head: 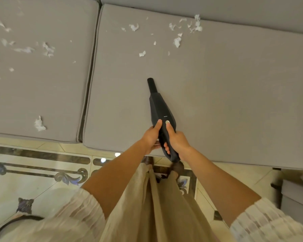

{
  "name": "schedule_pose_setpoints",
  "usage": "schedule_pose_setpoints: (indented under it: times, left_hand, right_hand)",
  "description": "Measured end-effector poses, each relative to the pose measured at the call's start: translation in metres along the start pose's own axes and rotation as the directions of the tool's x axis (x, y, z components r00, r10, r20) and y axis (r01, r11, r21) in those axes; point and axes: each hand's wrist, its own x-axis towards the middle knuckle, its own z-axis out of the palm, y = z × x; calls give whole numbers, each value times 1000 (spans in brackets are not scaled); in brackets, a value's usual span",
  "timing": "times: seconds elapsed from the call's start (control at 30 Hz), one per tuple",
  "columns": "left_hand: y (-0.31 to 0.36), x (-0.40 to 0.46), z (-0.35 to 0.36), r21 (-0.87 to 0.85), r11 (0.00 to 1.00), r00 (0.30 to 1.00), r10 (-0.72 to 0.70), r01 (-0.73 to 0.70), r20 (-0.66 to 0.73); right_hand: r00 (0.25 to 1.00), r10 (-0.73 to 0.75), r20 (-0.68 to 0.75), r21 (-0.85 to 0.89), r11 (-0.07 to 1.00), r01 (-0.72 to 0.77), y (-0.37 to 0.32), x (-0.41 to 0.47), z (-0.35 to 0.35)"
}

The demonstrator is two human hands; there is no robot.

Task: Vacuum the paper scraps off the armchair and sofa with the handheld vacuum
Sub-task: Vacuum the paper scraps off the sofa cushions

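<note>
A black handheld vacuum [158, 105] points away from me over the grey sofa seat cushion [217, 95], its nozzle tip above bare fabric. My left hand [151, 137] grips the handle from the left, thumb lying on the body. My right hand [176, 139] grips the handle from the right, its thumb on top near a small light button. White paper scraps [177, 41] lie scattered across the far part of this cushion, well beyond the nozzle. More paper scraps [39, 124] are strewn over the neighbouring left cushion [42, 81].
A dark seam [87, 84] divides the two cushions. The sofa back [217, 7] runs along the top. Patterned tile floor [42, 172] lies below the sofa's front edge. A grey piece of furniture [296, 193] stands at the lower right.
</note>
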Motion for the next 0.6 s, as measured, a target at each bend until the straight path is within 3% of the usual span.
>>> schedule_pose_setpoints:
  times: [0.6]
  left_hand:
    - [123,31,-25,-69,985,975,142,-155,-173]
  right_hand:
    - [990,-125,-58,51,990,128,-149,60,24]
